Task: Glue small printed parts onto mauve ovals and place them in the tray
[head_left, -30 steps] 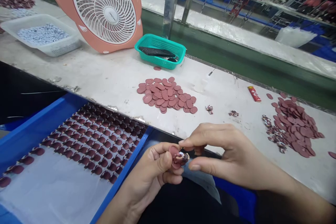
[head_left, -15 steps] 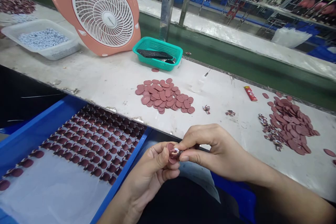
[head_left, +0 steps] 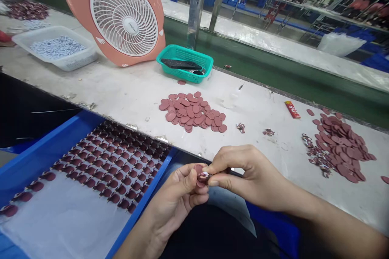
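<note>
My left hand is closed on a reddish-brown oval disc, held between thumb and fingers just past the table's near edge. Thumb and forefinger of my right hand pinch a small white and brown piece against the disc. My fingertips partly cover that piece, so its exact shape is unclear. Beyond my hands, a heap of similar oval discs lies on the table, with small clusters of brown-and-white pieces to its right. At far right is a larger heap of discs beside more small pieces.
A blue crate at lower left holds rows of dark red assembled pieces on a white sheet. An orange fan, a green basket with a black object, a white tray and a red wrapper stand or lie on the table.
The view has shifted slightly, so table items appear a little further right. Both hands keep nearly the same grip on the disc and small piece.
</note>
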### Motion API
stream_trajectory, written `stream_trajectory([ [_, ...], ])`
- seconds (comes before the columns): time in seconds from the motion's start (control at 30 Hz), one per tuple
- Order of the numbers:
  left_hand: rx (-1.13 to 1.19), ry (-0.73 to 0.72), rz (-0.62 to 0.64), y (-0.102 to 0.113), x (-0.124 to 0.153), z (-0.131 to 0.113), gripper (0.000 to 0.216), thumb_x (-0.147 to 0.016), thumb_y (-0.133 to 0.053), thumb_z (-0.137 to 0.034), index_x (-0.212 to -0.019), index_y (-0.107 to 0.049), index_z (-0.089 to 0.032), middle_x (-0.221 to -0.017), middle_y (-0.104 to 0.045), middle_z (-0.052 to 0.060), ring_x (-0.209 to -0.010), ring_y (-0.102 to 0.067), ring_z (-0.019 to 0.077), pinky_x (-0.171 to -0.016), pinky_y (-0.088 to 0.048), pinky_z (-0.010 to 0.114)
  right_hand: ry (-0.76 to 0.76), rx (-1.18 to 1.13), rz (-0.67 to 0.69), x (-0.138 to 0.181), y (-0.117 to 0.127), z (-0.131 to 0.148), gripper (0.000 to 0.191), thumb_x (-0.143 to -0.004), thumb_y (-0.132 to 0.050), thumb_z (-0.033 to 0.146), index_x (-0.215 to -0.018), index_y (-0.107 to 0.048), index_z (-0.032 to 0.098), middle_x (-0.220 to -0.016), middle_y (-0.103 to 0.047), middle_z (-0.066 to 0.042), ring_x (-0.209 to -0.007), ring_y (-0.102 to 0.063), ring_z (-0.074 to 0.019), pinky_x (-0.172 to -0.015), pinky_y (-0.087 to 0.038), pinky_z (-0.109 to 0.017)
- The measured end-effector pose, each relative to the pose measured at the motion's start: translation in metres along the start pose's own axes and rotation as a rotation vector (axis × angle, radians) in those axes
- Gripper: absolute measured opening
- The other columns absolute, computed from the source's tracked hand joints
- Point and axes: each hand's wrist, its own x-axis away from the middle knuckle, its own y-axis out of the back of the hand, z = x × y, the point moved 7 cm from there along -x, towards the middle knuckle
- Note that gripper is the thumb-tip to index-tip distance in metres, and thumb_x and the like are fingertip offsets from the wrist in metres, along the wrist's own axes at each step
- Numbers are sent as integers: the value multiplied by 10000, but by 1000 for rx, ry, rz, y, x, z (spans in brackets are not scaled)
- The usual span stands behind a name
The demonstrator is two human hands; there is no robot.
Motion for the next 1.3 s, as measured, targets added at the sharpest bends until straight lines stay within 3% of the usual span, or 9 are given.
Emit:
stream_trajectory([
  [0.27, 29, -14, -28, 4, -2, -1, 435, -516, -995, -363, -825, -792, -133, -618, -727, -12, -519, -676, 84, -561, -625, 175, -27, 2, 8, -6, -2, -3, 58, -901, -752, 204, -922, -786, 163, -804, -751, -39, -699, -699, -121, -649, -536, -196],
  [0.47, 63, -28, 52, 3, -4, 3, 357, -626, -955, -341, -848, -779, -124, -640, -729, 0, -560, -695, 93, -591, -612, 166, -13, 65, 8, -6, -2, 0, 49, -900, -747, 170, -895, -786, 200, -772, -743, -3, -679, -690, -98, -636, -524, -158],
  [0.63, 85, -27, 104, 2, -5, 7, 399, -608, -968, -353, -854, -787, -95, -660, -719, 27, -565, -693, 108, -587, -604, 174, 7, 131, 34, -4, -6, 1, 112, -912, -739, 182, -962, -789, 269, -779, -742, 36, -669, -684, -72, -636, -521, -123],
  [1.03, 81, -60, 130, 15, 2, -2, 342, -613, -958, -375, -806, -789, -148, -660, -712, 2, -548, -669, 82, -555, -583, 147, -13, 115, 89, -15, -20, 7, 89, -913, -725, 186, -966, -779, 232, -794, -734, -6, -687, -678, -112, -634, -537, -184],
  [1.2, 29, -44, 165, 17, 2, -6, 425, -609, -957, -396, -878, -777, -122, -663, -700, 11, -534, -649, 89, -501, -559, 148, 73, 77, 56, -13, -14, 14, 328, -844, -823, 253, -1158, -733, 230, -908, -724, -27, -780, -660, -139, -710, -544, -230],
  [1.3, -3, -52, 158, 17, 2, -7, 434, -583, -965, -421, -853, -782, -135, -626, -680, -4, -514, -626, 78, -489, -551, 144, 105, 57, 26, -10, -12, 12, 262, -874, -798, 236, -1132, -750, 233, -870, -716, -30, -743, -659, -136, -684, -541, -237],
])
